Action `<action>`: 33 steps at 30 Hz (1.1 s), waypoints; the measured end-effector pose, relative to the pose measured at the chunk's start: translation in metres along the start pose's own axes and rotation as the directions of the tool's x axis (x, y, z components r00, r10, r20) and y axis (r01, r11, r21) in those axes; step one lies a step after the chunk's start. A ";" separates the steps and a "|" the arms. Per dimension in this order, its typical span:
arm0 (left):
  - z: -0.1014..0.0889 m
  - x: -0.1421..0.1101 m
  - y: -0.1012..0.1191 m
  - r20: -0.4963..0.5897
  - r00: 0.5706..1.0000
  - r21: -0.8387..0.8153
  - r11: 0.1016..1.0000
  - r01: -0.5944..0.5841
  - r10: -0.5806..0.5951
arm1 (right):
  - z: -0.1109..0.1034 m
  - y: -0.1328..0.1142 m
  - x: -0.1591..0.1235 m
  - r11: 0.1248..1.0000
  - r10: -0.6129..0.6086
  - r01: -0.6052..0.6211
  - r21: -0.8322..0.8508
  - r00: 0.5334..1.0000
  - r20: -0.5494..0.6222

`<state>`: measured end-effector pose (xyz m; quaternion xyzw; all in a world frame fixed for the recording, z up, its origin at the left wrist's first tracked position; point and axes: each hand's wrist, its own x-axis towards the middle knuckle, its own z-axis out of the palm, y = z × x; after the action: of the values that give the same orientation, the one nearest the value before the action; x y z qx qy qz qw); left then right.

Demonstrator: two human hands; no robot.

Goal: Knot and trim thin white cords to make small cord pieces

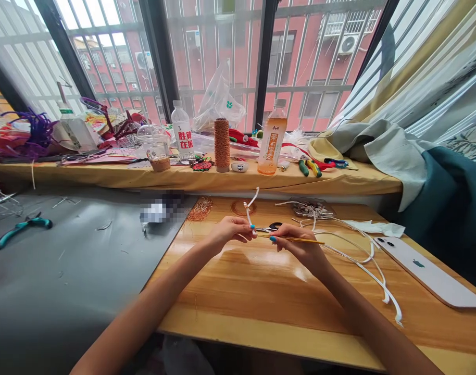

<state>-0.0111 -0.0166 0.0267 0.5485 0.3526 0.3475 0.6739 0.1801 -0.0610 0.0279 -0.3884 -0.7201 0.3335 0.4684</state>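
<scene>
My left hand (232, 230) pinches a short white cord (253, 198), knotted near its upper part, which stands up above the fingers. My right hand (302, 249) grips a thin golden stick (311, 240), perhaps a fine brush. The stick's left end reaches the left fingertips beside the cord; whether it touches the cord I cannot tell. Just behind the hands lie scissors with a black handle (276, 226), partly hidden. Farther back is a coil of copper-coloured wire (233, 207). Long white cords (363, 266) curve over the wooden table to the right.
A clear tray of small pieces (315, 209) and a white phone (429, 271) lie right. Left are copper wires (201, 209) and teal pliers (23, 227). On the ledge stand a cord spool (221, 143), a tea bottle (273, 140), a water bottle (182, 133) and a cup (159, 156).
</scene>
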 end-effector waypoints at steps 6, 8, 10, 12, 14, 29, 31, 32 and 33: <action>0.007 -0.002 0.000 -0.019 0.998 0.069 0.996 -0.057 0.059 | 0.000 0.000 0.002 0.954 0.149 -0.158 0.256 0.987 0.055; 0.009 -0.003 0.002 -0.024 0.995 0.083 0.992 -0.091 0.093 | 0.001 0.003 0.002 0.922 0.179 -0.192 0.336 0.981 0.070; 0.012 -0.004 0.003 -0.030 0.991 0.097 0.987 -0.128 0.132 | 0.002 0.006 0.003 0.883 0.220 -0.234 0.407 0.972 0.083; 0.013 -0.005 0.004 -0.036 0.986 0.108 0.981 -0.158 0.163 | 0.002 0.007 0.004 0.836 0.277 -0.290 0.466 0.956 0.098; 0.015 -0.006 0.003 -0.040 0.980 0.119 0.975 -0.187 0.193 | 0.003 0.008 0.005 0.785 0.333 -0.340 0.518 0.937 0.110; 0.022 -0.009 -0.007 0.154 0.824 0.599 0.612 -0.516 0.545 | 0.004 0.016 0.009 0.299 0.702 -0.516 0.802 0.689 0.181; 0.023 -0.008 -0.010 0.175 0.792 0.652 0.534 -0.538 0.584 | 0.007 0.017 0.008 0.271 0.709 -0.522 0.809 0.677 0.199; 0.023 -0.008 -0.011 0.175 0.785 0.664 0.517 -0.540 0.595 | 0.009 0.018 0.008 0.261 0.711 -0.529 0.807 0.671 0.210; 0.022 -0.008 -0.012 0.167 0.781 0.669 0.513 -0.539 0.602 | 0.010 0.017 0.007 0.260 0.709 -0.530 0.807 0.672 0.213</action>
<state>0.0051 -0.0361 0.0191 0.8254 0.2834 0.4170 0.2539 0.1729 -0.0475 0.0127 -0.4039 -0.2144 0.7436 0.4877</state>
